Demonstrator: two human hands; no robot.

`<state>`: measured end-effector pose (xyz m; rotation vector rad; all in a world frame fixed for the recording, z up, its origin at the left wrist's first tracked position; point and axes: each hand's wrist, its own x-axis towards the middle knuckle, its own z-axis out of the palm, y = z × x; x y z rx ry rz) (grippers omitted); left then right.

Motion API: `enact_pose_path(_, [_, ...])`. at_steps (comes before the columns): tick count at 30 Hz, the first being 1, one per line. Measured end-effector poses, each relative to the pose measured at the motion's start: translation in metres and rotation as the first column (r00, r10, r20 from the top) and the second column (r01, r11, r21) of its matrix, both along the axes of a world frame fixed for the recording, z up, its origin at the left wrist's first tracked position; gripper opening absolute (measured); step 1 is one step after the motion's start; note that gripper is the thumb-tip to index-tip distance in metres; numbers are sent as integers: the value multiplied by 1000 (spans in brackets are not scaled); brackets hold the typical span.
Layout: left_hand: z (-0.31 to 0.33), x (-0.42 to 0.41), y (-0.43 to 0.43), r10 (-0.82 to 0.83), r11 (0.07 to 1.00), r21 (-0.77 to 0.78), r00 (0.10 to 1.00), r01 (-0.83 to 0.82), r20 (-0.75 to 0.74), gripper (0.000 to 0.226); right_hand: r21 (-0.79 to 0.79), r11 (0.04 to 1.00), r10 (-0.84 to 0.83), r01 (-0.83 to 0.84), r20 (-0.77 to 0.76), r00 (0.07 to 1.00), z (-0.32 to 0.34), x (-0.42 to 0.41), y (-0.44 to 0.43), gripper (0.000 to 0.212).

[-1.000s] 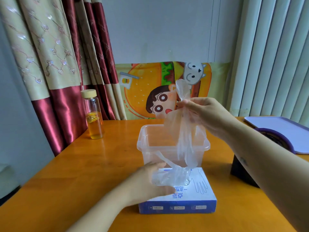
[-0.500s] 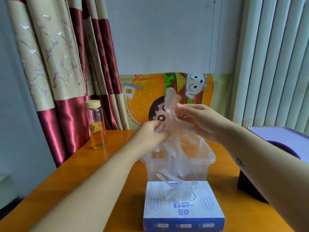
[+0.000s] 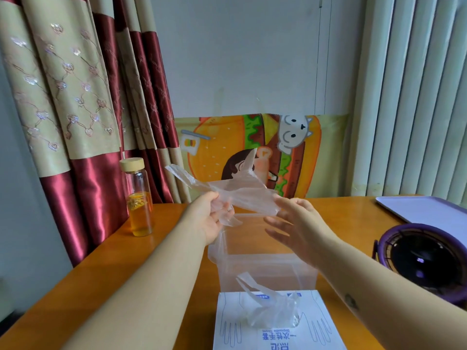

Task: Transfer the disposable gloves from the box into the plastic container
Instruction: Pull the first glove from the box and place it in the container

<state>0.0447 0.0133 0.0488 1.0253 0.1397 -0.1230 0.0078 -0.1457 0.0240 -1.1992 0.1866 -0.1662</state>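
Note:
A clear disposable glove (image 3: pixel 242 192) is stretched sideways in the air above the clear plastic container (image 3: pixel 267 271). My left hand (image 3: pixel 209 218) grips the glove's left end, fingers curled round the film. My right hand (image 3: pixel 295 226) is at the glove's right end with spread fingers, its fingertips touching the film. The white and blue glove box (image 3: pixel 313 327) lies on the table in front of the container, and a crumpled glove (image 3: pixel 270 306) sticks up out of its slot.
A glass bottle (image 3: pixel 139 198) of amber liquid with a wooden cap stands at the table's left back. A purple-rimmed black fan (image 3: pixel 427 258) sits at the right, with a lilac tray (image 3: pixel 427 210) behind it. The orange table (image 3: pixel 106 271) ends at curtains and a wall poster.
My left hand left the box, rose and took the glove's left end. The glove went from hanging down to stretched sideways, and my right hand's fingers have spread.

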Motion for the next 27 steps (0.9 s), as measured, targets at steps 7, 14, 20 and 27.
enact_pose_path(7, [-4, 7, 3, -4, 1000, -4, 1000, 4, -15, 19, -98, 995, 12, -9, 31, 999, 12, 30, -3, 22])
enact_pose_path(14, [-7, 16, 17, -3, 999, -47, 1000, 4, 11, 11, -359, 899, 246, -250, -57, 968, 21, 44, 4, 22])
enact_pose_path(20, [-15, 32, 55, -27, 994, 106, 996, 18, 86, 33, -671, 739, 178, -61, 106, 978, 47, 55, 24, 45])
enact_pose_path(27, [-33, 34, 134, 243, 821, 516, 967, -245, 73, 40, -659, 737, 333, -151, 160, 929, 65, 70, 40, 53])
